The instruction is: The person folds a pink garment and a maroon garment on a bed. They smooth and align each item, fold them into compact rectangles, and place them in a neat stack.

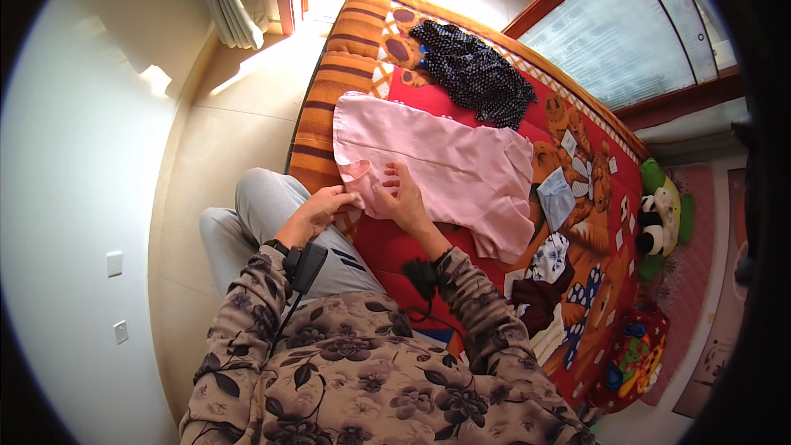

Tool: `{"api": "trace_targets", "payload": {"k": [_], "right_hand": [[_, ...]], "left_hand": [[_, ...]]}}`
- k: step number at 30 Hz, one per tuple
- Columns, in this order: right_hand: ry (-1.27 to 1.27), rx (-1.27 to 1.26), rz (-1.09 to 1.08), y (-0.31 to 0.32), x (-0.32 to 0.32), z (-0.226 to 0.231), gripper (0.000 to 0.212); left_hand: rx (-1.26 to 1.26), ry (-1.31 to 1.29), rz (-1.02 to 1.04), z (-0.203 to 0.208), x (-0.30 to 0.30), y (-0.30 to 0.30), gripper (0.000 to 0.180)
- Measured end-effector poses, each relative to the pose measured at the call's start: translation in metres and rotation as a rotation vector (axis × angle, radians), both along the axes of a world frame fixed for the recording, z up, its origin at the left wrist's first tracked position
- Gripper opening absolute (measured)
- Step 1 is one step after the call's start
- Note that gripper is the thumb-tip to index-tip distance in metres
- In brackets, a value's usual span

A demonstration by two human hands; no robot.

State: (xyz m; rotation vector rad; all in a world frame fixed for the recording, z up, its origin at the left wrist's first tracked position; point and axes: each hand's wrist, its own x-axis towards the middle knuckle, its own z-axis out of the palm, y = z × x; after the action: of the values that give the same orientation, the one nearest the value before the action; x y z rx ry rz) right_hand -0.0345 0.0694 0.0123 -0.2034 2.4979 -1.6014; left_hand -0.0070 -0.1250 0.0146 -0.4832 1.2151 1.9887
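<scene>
Floral shirt nearest — pink garment beyond, corner in left fingers.

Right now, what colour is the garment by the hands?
The garment is pale pink, shown best in the head view.

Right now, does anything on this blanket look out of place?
The black polka-dot garment lies bunched in a heap, untidy beside the spread-out pink garment. What looks like a pale blue face mask seems oddly placed, lying loose to the pink garment's right. I see no spill or damage.
</scene>
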Motion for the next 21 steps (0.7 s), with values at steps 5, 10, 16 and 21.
{"api": "trace_targets", "payload": {"k": [5,10,16,21], "right_hand": [[-0.132,-0.012,-0.064,-0.012,0.013,-0.004,0.056],[-0.097,0.285,-0.143,-0.017,0.001,-0.02,0.05],[-0.135,0.291,-0.131,-0.025,-0.001,-0.021,0.037],[-0.134,0.399,-0.075,-0.037,-0.004,-0.012,0.035]], "left_hand": [[0.018,0.038,0.046,-0.012,0.002,-0.004,0.029],[0.011,0.141,0.019,-0.023,0.003,-0.005,0.036],[-0.115,0.171,0.03,-0.03,0.005,-0.004,0.015],[-0.264,0.224,0.097,-0.026,0.008,-0.002,0.005]]}}
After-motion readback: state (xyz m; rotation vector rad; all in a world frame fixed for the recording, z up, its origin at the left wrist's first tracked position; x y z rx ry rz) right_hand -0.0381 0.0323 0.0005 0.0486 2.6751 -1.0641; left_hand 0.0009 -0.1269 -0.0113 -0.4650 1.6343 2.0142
